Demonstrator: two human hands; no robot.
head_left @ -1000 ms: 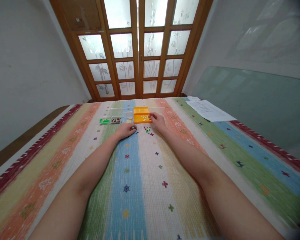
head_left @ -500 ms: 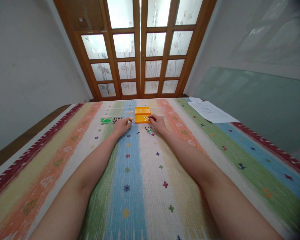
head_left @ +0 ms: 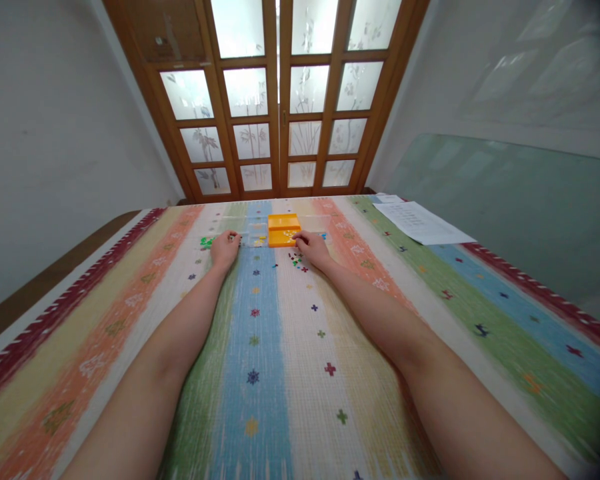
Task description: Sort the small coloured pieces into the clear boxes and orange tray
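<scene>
My left hand (head_left: 225, 249) is over the clear box of small brown pieces and mostly covers it. Its thumb and fingertips are pinched together; anything between them is too small to make out. To its left lie small green pieces (head_left: 207, 242) in another clear box. An open orange box (head_left: 283, 223) stands between my hands, with small white pieces (head_left: 289, 234) in its near half. My right hand (head_left: 312, 249) is at this box's right front edge, thumb and fingers closed in a pinch whose contents I cannot make out.
A clear box with yellow pieces (head_left: 262, 238) adjoins the orange box's left side. Small blue pieces (head_left: 324, 236) lie beyond my right hand. Mixed tiny pieces (head_left: 295, 259) are scattered on the striped tablecloth (head_left: 300, 373). Printed sheets (head_left: 420, 222) lie at the far right.
My left hand has moved left and away from me, from the cloth before the orange box to the brown pieces. My right hand has shifted slightly left along the orange box's edge.
</scene>
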